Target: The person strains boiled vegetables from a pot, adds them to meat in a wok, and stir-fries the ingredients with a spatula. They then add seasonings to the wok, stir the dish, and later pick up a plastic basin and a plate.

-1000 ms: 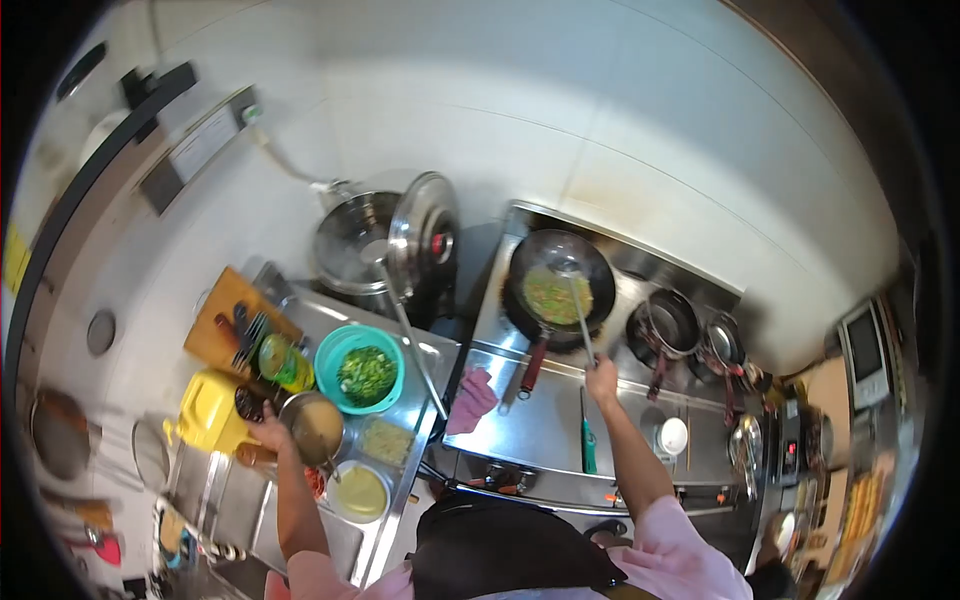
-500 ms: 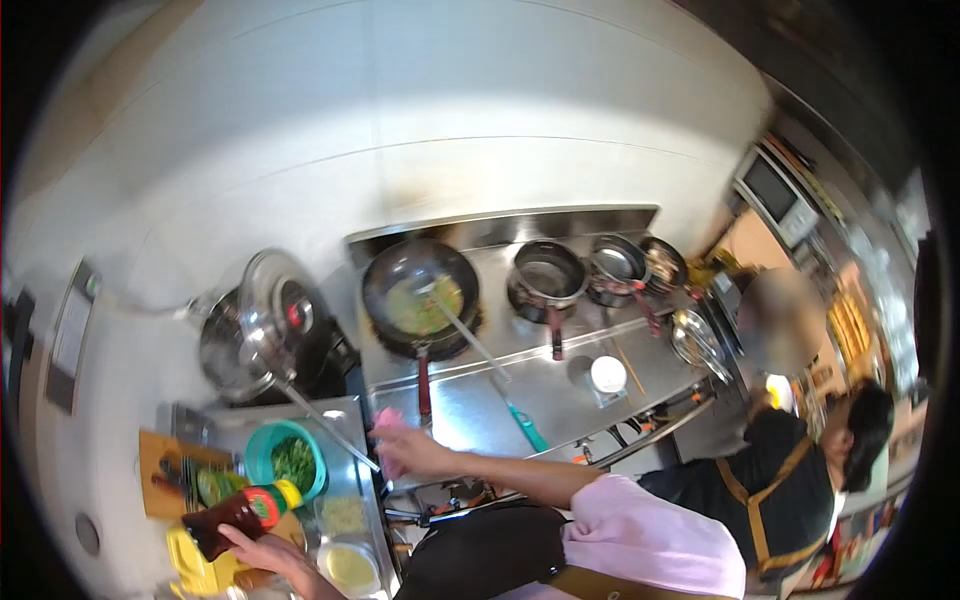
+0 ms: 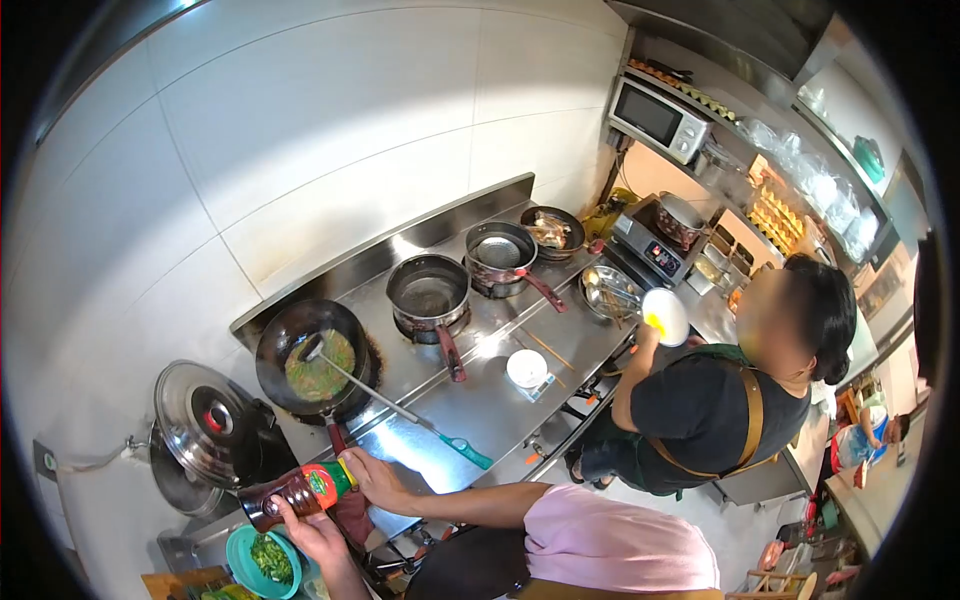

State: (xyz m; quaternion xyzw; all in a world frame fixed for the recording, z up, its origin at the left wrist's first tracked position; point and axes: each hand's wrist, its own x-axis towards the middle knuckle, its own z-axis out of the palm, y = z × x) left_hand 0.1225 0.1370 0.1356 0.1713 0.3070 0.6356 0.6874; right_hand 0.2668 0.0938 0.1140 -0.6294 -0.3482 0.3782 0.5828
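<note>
My left hand [image 3: 318, 537] is wrapped around a bottle of dark sauce [image 3: 290, 498] with a red and green label, tilted with its neck toward the right. At the neck, my right hand [image 3: 376, 480] closes its fingers on the yellow cap [image 3: 348, 470]. A reddish cloth [image 3: 352, 517] lies just below the bottle's neck. Beyond my hands, a wok [image 3: 270, 355] on the stove holds a green and brown dish. A long metal spatula [image 3: 385, 402] with a teal handle rests in it. Below the bottle stands a teal bowl [image 3: 238, 560] of chopped greens.
Several more pans, including a dark pot [image 3: 428, 288], sit along the stove. A white cup [image 3: 526, 368] and chopsticks [image 3: 545, 348] lie on the steel top. To the left leans a large glass lid [image 3: 185, 400]. A co-worker [image 3: 700, 410] at right holds a white bowl [image 3: 672, 312].
The view has swung right. My right hand has let go of the pink cloth and moved onto the bottle's cap. The bottle has risen toward the wok. The co-worker now shows a white bowl.
</note>
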